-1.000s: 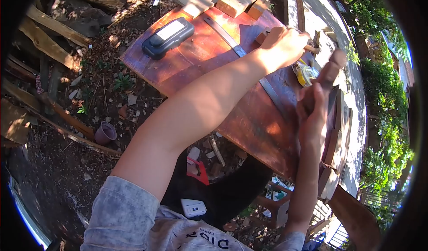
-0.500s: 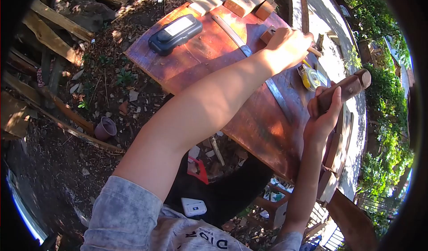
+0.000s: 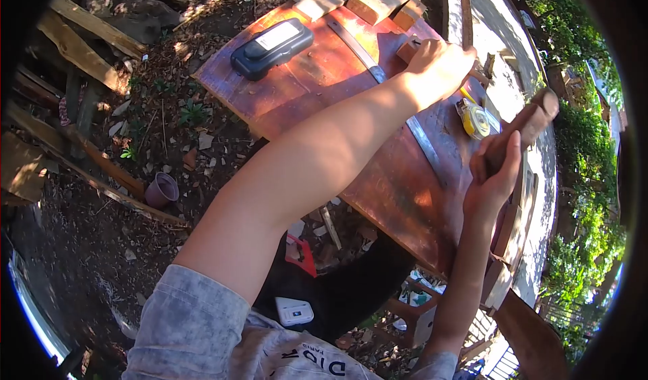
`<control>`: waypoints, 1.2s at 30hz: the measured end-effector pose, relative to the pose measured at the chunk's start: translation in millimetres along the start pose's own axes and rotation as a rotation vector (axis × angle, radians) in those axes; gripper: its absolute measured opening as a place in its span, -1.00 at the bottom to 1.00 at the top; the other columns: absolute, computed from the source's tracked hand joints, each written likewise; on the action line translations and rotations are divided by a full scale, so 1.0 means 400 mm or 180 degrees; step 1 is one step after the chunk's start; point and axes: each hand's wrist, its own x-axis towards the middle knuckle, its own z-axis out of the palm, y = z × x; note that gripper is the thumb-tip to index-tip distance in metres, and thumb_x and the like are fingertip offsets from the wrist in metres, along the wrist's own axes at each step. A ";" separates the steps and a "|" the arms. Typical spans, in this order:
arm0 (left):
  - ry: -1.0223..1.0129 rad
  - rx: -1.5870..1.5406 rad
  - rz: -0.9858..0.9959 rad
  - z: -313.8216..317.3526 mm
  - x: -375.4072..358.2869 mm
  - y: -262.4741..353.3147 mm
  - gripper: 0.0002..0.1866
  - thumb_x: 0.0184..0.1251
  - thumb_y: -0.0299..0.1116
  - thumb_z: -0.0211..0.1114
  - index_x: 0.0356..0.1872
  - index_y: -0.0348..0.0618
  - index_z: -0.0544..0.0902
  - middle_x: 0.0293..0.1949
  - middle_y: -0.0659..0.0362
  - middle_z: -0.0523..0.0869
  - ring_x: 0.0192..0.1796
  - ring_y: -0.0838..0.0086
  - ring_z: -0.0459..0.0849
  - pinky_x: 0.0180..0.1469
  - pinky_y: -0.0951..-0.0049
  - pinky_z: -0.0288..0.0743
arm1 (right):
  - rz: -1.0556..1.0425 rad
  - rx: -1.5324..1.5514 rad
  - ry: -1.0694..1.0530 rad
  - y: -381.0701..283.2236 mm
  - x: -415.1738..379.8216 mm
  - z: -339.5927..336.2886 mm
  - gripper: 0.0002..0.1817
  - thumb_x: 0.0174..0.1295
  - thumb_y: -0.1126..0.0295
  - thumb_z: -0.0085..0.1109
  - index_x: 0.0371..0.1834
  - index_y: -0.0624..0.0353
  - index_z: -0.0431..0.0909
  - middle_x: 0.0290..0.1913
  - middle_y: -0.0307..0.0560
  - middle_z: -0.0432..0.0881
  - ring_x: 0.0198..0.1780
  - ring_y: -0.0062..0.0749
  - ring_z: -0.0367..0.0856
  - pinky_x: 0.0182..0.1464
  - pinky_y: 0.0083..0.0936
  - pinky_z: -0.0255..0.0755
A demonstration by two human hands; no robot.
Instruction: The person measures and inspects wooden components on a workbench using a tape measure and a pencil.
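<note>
Outdoors, in strong sun, a reddish wooden counter [image 3: 317, 76] stood over ground strewn with wood chips, planks and a small purple pot [image 3: 162, 190], with green hedges along the far side.

From the head camera, the only view, the left hand [image 3: 437, 66] was closed around something set on the counter's far edge, next to a small wood block [image 3: 408, 48]; what it pinched was mostly hidden by the fingers, though it looked like a thin wooden peg or tool shaft. The right hand [image 3: 496, 171] was wrapped tight on a dark wooden handle [image 3: 528, 127], raised clear of the counter and tilted up toward the hedge; its head was out of sight. A metal ruler [image 3: 395, 103] ran diagonally under the left forearm, a yellow tape measure [image 3: 474, 118] lay just beside the right hand, and a black case [image 3: 272, 48] sat well apart at the counter's near left.

The step in hand seemed to be striking: the left hand steadying the piece, the right cocked for a blow. A next move would call for a square hit that stays clear of the left fingers.
</note>
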 end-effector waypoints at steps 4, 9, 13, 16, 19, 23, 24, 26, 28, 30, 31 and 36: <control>0.0308 -0.0322 0.0006 0.003 -0.002 0.000 -0.82 0.43 -0.33 0.22 -0.09 -0.15 0.69 -0.32 -0.04 0.82 -0.19 0.05 0.85 -0.13 0.06 0.70 | 0.0311 -0.1106 -0.0343 0.009 -0.038 0.027 -0.57 0.59 0.01 -0.03 0.10 0.18 0.55 -0.44 -0.27 0.46 -0.63 -0.72 0.11 -0.55 -0.69 -0.05; 0.0353 -0.0312 -0.0144 -0.025 0.001 0.006 -0.80 0.56 -0.26 0.10 0.03 -0.06 0.58 -0.37 0.08 0.81 -0.27 0.15 0.84 -0.23 0.15 0.66 | -0.0353 0.0013 -0.0244 -0.008 -0.012 0.019 -0.59 0.56 0.02 0.01 0.11 0.14 0.55 -0.44 -0.31 0.44 -0.59 -0.74 0.16 -0.56 -0.69 -0.05; 0.0369 -0.0777 -0.0150 0.005 0.018 0.005 -0.75 0.45 -0.30 0.24 0.08 -0.04 0.60 -0.32 -0.04 0.80 -0.24 0.07 0.83 -0.21 0.07 0.67 | 0.0045 -0.0590 -0.0053 -0.009 -0.035 0.037 -0.59 0.55 0.01 0.01 -0.08 0.18 0.54 -0.47 -0.26 0.46 -0.64 -0.73 0.14 -0.58 -0.68 -0.08; 0.0381 -0.0702 -0.0140 0.007 0.006 -0.013 -0.76 0.46 -0.27 0.24 0.06 -0.04 0.60 -0.33 -0.06 0.79 -0.26 0.06 0.83 -0.21 0.06 0.67 | 0.0017 -0.0197 -0.0110 -0.016 -0.013 0.025 -0.58 0.57 0.04 0.01 0.19 0.16 0.49 -0.42 -0.29 0.46 -0.62 -0.74 0.11 -0.56 -0.66 -0.06; 0.0540 -0.0679 -0.0179 0.007 -0.003 -0.019 -0.81 0.55 -0.24 0.19 0.01 -0.07 0.59 -0.38 -0.06 0.77 -0.31 0.03 0.81 -0.27 0.03 0.65 | -0.0362 -0.0681 0.0063 0.010 -0.040 0.063 -0.58 0.57 0.03 0.02 0.16 0.17 0.51 -0.45 -0.30 0.46 -0.62 -0.75 0.12 -0.55 -0.70 -0.05; 0.0657 -0.0657 -0.0166 0.030 0.025 -0.014 -0.76 0.64 -0.14 0.10 -0.08 -0.09 0.57 -0.43 -0.07 0.75 -0.34 0.00 0.79 -0.35 0.06 0.62 | -0.0047 -0.0704 -0.0244 0.002 -0.028 0.029 -0.56 0.57 0.01 0.00 0.20 0.15 0.48 -0.41 -0.27 0.49 -0.58 -0.74 0.17 -0.56 -0.69 -0.06; 0.0734 -0.0502 -0.0102 0.026 0.013 -0.017 -0.76 0.64 -0.14 0.10 -0.08 -0.09 0.57 -0.43 -0.07 0.75 -0.34 0.00 0.80 -0.34 0.04 0.62 | -0.0242 -0.0407 -0.0055 -0.009 -0.021 0.036 -0.56 0.57 0.01 0.00 0.19 0.15 0.48 -0.41 -0.27 0.49 -0.57 -0.73 0.18 -0.55 -0.68 -0.05; 0.0790 -0.0446 -0.0173 0.032 0.010 -0.020 -0.78 0.61 -0.15 0.14 -0.08 -0.07 0.57 -0.43 -0.07 0.75 -0.32 0.00 0.80 -0.31 0.02 0.63 | -0.0658 0.0049 0.0212 0.005 -0.023 0.056 -0.57 0.57 0.02 0.00 0.19 0.15 0.48 -0.43 -0.25 0.46 -0.57 -0.73 0.20 -0.53 -0.66 0.00; 0.0718 -0.0492 -0.0256 0.019 0.016 -0.007 -0.77 0.60 -0.16 0.15 -0.07 -0.09 0.59 -0.43 -0.06 0.76 -0.29 0.02 0.81 -0.26 0.03 0.64 | 0.0078 -0.0668 -0.0074 0.009 -0.034 0.036 -0.57 0.57 0.02 0.02 0.19 0.15 0.49 -0.43 -0.26 0.46 -0.56 -0.71 0.21 -0.52 -0.69 0.01; 0.0494 -0.0549 -0.0320 0.006 0.018 -0.005 -0.71 0.62 -0.15 0.10 -0.09 -0.15 0.63 -0.44 -0.05 0.78 -0.31 0.07 0.83 -0.26 0.09 0.66 | 0.0355 -0.0954 -0.0348 0.015 -0.034 0.015 -0.55 0.57 0.01 0.01 0.22 0.16 0.48 -0.43 -0.27 0.45 -0.56 -0.71 0.22 -0.52 -0.70 0.01; 0.0680 -0.0774 -0.0164 0.022 0.016 -0.017 -0.70 0.62 -0.14 0.10 -0.11 -0.15 0.63 -0.45 -0.05 0.78 -0.32 0.05 0.82 -0.26 0.09 0.67 | 0.0055 -0.0619 -0.0174 0.002 -0.026 0.024 -0.56 0.57 -0.01 0.00 0.18 0.15 0.48 -0.44 -0.28 0.45 -0.56 -0.73 0.21 -0.52 -0.69 0.01; 0.0704 -0.0320 -0.0001 0.013 0.010 -0.019 -0.75 0.61 -0.19 0.13 -0.12 -0.16 0.60 -0.44 -0.05 0.78 -0.32 0.03 0.82 -0.27 0.08 0.67 | 0.0040 -0.1075 -0.0137 -0.001 -0.046 0.053 -0.51 0.61 -0.01 -0.06 0.26 0.20 0.47 -0.40 -0.25 0.49 -0.51 -0.71 0.31 -0.47 -0.70 0.13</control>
